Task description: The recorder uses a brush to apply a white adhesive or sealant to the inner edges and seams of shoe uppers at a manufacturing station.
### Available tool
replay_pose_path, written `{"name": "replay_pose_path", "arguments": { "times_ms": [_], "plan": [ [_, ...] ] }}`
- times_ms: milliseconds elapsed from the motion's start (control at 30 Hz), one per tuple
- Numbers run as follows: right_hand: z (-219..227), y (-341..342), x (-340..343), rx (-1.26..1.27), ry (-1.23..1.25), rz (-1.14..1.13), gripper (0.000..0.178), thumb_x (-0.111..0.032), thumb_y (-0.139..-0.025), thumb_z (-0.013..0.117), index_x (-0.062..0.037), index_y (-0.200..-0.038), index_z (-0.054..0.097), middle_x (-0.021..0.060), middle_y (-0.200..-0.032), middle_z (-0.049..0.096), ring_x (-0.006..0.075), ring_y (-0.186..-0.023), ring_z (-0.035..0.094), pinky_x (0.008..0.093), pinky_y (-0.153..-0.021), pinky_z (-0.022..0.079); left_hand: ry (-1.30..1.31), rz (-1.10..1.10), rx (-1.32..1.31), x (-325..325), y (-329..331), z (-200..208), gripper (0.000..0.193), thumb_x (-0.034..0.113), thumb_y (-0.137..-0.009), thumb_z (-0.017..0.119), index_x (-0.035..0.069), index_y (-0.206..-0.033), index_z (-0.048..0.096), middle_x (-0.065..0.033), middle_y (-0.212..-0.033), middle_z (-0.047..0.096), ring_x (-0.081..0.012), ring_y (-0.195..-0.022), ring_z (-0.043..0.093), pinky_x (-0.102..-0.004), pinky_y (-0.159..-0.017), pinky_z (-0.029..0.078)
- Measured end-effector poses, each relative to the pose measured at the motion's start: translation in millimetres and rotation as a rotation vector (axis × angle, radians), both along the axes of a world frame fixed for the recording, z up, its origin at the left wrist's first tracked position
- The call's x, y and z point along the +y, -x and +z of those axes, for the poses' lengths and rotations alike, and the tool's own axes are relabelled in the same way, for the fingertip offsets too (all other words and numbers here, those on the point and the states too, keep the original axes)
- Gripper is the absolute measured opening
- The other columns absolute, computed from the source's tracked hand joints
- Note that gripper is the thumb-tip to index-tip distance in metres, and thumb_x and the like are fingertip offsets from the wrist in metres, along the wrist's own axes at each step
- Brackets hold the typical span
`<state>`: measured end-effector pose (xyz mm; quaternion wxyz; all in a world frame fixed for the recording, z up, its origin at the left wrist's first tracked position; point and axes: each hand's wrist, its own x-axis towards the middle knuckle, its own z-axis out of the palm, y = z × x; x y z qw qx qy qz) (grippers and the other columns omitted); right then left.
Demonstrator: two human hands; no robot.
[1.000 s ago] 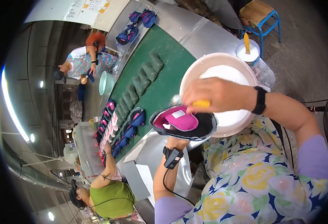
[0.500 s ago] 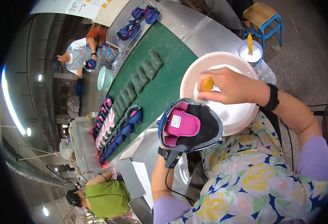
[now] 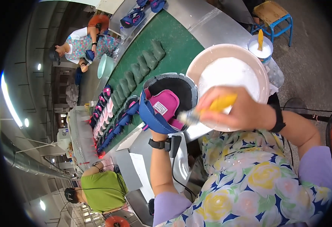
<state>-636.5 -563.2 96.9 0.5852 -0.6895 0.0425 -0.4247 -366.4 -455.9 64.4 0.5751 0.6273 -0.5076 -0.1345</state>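
Note:
A blue shoe upper (image 3: 156, 115) with a magenta lining, a white label and a dark inside is held up over the belt's near edge. My left hand (image 3: 158, 136) holds it from below, the fingers hidden behind it. My right hand (image 3: 243, 111) is closed round the yellow handle of a brush (image 3: 226, 101). The pale, blurred bristles meet the upper's open edge on its right side. Beyond my right hand stands a wide pale pink basin (image 3: 264, 81) with white liquid (image 3: 230, 75) in it.
Grey-green shoe lasts (image 3: 149, 59) line the green belt (image 3: 175, 38), with several blue uppers (image 3: 113, 132) beside them. A tub (image 3: 266, 58) holding another yellow brush stands by the basin, near a stool (image 3: 270, 17). Two co-workers (image 3: 83, 47) are across the belt and at lower left.
The brush has come out of the basin toward me and left, onto the upper's edge. My left hand has moved the upper left and up, tilting it.

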Motion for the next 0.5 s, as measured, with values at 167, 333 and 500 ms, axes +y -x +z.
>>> {"name": "replay_pose_path", "arguments": {
  "times_ms": [167, 333, 500],
  "plan": [
    [-14, -9, -11, 0.193, 0.212, -0.024, 0.020, -0.003, -0.082, 0.077, -0.0049, -0.096, 0.062, 0.0101, -0.094, 0.070, 0.0208, -0.090, 0.069, 0.0324, -0.080, 0.054, 0.029, -0.146, 0.456, 2, 11, 5, 0.063, 0.033, -0.098, 0.055, 0.004, -0.149, 0.032, -0.0163, -0.145, 0.045, -0.0300, -0.128, 0.051, -0.0445, -0.107, 0.045],
    [-17, -22, -4, -0.028, 0.130, -0.233, 0.021, -0.016, -0.086, 0.076, -0.0056, -0.096, 0.061, 0.0105, -0.084, 0.066, 0.0289, -0.073, 0.066, 0.0354, -0.067, 0.052, 0.045, -0.104, 0.503, 9, 1, -5, 0.065, 0.036, -0.098, 0.054, 0.009, -0.152, 0.029, -0.0149, -0.148, 0.042, -0.0301, -0.130, 0.049, -0.0449, -0.109, 0.043],
    [-18, -38, -15, 0.192, 0.314, -0.121, 0.022, -0.007, -0.082, 0.079, -0.0049, -0.096, 0.061, 0.0100, -0.092, 0.068, 0.0245, -0.081, 0.069, 0.0319, -0.072, 0.054, 0.143, -0.112, 0.643, -9, -6, -20, 0.066, 0.036, -0.098, 0.055, 0.008, -0.152, 0.030, -0.0134, -0.145, 0.044, -0.0280, -0.130, 0.050, -0.0441, -0.108, 0.044]
  ]
}}
